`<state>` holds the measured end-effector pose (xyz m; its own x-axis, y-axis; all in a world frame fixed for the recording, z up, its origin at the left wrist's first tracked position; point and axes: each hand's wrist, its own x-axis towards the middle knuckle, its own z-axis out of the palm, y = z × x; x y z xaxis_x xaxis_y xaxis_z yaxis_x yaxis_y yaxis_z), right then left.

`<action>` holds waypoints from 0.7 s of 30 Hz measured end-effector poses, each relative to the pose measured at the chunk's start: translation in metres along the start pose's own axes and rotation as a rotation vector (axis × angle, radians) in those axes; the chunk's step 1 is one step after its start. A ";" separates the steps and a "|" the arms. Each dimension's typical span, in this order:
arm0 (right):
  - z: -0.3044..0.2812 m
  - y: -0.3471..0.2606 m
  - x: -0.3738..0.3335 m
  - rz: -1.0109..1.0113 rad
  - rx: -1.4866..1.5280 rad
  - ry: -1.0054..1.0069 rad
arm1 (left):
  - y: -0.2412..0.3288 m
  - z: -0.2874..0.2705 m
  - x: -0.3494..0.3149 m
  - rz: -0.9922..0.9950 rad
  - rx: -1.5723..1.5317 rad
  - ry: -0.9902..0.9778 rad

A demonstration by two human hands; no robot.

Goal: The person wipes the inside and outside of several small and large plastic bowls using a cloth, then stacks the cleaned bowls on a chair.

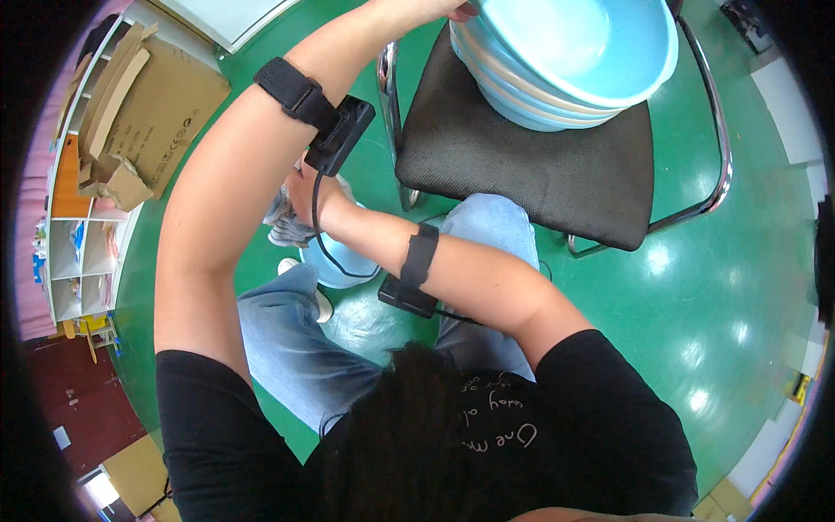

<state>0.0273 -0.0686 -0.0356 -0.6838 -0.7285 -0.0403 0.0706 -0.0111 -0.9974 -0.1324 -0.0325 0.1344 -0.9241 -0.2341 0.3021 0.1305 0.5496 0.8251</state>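
Note:
At the top edge of the view my left hand (463, 10) is closed on the rim of a light blue plastic basin (600, 52). That basin tilts on top of a stack of blue and cream basins (522, 106) on a black chair. Most of the left hand's fingers are out of view. Partly hidden behind my left forearm, my right hand (306, 193) is closed on a crumpled grey cloth (291, 230). Below the cloth, near my feet, another light blue basin (348, 270) rests on the floor; its inside is mostly hidden.
The black chair (522, 174) with chrome legs stands before my knees. To the left are an open cardboard box (174, 113) and white shelves (70, 252) with small items. Black devices (341, 137) with cables are strapped to both forearms. The floor (626, 331) is shiny green.

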 end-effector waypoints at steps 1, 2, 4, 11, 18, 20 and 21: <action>-0.002 -0.001 0.000 -0.026 0.001 -0.013 | -0.003 -0.001 -0.002 0.028 -0.037 0.018; -0.003 -0.002 0.000 -0.025 0.002 -0.018 | -0.008 -0.004 -0.002 0.025 -0.035 0.022; -0.001 -0.014 -0.005 -0.017 -0.105 -0.035 | -0.018 -0.019 -0.004 0.040 -0.034 0.067; -0.018 -0.011 -0.007 -0.222 -0.178 -0.142 | -0.007 -0.045 -0.030 -0.109 -0.261 0.087; -0.009 0.007 -0.002 -0.013 0.102 0.044 | -0.050 -0.134 -0.099 -0.185 -0.305 0.022; -0.011 0.004 -0.005 -0.023 -0.060 0.069 | -0.043 -0.154 -0.133 -0.258 -0.327 0.091; -0.014 -0.024 -0.027 -0.112 0.007 0.023 | -0.041 -0.171 -0.157 -0.328 -0.348 0.171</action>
<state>0.0342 -0.0389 -0.0118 -0.7040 -0.7068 0.0696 -0.0020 -0.0960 -0.9954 0.0690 -0.1550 0.1349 -0.8683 -0.4936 0.0500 -0.0182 0.1323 0.9910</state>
